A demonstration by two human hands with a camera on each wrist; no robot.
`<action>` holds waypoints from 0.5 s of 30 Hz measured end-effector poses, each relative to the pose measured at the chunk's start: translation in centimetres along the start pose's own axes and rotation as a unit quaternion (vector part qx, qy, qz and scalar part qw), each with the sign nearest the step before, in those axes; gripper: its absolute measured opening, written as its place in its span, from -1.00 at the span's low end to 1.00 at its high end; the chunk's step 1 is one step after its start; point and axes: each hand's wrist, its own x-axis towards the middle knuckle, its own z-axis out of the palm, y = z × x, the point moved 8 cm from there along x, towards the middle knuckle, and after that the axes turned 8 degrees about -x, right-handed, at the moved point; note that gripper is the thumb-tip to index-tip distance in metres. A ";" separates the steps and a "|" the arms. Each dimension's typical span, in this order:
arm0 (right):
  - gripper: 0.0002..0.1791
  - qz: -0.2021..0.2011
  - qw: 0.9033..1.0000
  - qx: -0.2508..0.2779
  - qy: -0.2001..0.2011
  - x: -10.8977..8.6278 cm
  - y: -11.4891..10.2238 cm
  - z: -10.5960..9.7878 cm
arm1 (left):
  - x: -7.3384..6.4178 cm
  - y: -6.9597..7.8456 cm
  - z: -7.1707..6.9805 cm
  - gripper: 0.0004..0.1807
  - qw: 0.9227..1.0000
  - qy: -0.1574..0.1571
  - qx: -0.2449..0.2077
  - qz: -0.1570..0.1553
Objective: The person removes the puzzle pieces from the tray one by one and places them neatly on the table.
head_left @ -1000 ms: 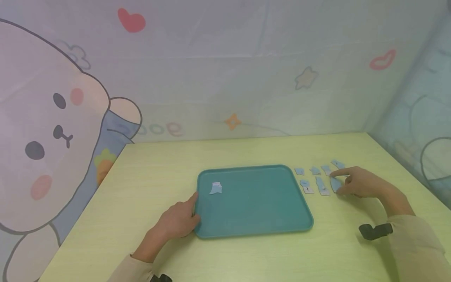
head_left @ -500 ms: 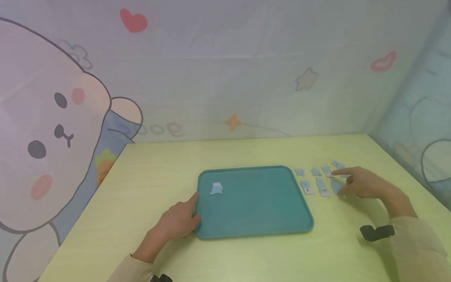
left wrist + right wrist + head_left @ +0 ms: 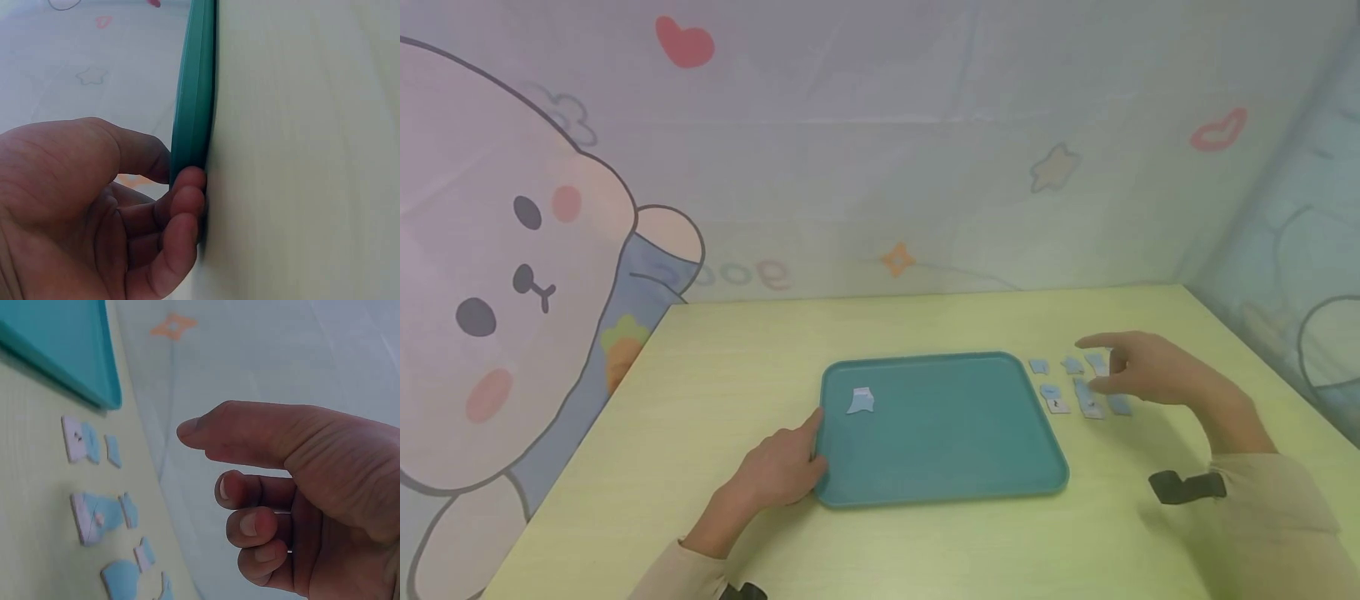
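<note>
My left hand (image 3: 778,468) grips the left edge of a teal tray (image 3: 943,437). In the left wrist view its thumb lies against the tray's rim (image 3: 195,94) and the fingers curl at the underside. One pale-blue and white puzzle piece (image 3: 861,401) lies inside the tray, at upper left. Above the loose pieces to the right hovers my right hand (image 3: 1157,369), thumb and index finger spread apart with nothing between them. Its other fingers are curled in the right wrist view. Below it lie a long puzzle piece (image 3: 100,519) and a rounded blue one (image 3: 122,579).
Several small puzzle pieces lie in loose rows right of the tray, among them a marked piece (image 3: 1055,398) and a small one (image 3: 1038,366). My right hand hides some of them. A printed cloth backdrop (image 3: 850,167) stands behind the pale table (image 3: 737,350).
My right hand has lifted off the rounded blue piece at the right and moved slightly left and up, its thumb leaving that piece behind. The left hand keeps its place on the tray.
</note>
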 end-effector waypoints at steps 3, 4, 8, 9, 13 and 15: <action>-0.29 -0.011 1.000 -0.016 0.007 0.4 -1.4 -0.4 | 0.0 0.0 0.0 -0.19 1.000 0.000 0.001 -0.001; -0.30 -0.014 1.000 -0.017 0.008 0.6 -1.9 -0.5 | 0.0 0.0 0.0 -0.19 1.000 0.000 0.001 -0.001; -0.32 -0.025 1.000 -0.012 0.002 1.4 -3.9 -0.5 | 0.0 0.0 0.0 -0.19 1.000 0.001 0.002 0.000; -0.33 -0.027 1.000 -0.008 0.000 1.7 -4.5 -0.5 | 0.0 0.0 0.0 -0.19 1.000 0.001 0.002 0.000; -0.35 -0.036 0.999 0.001 -0.003 2.3 -6.7 0.0 | -0.2 -0.2 0.0 -0.19 1.000 0.000 0.007 0.004; -0.36 -0.040 0.999 0.003 -0.001 2.6 -7.7 0.2 | -0.3 -0.2 0.0 -0.19 1.000 0.000 0.009 0.006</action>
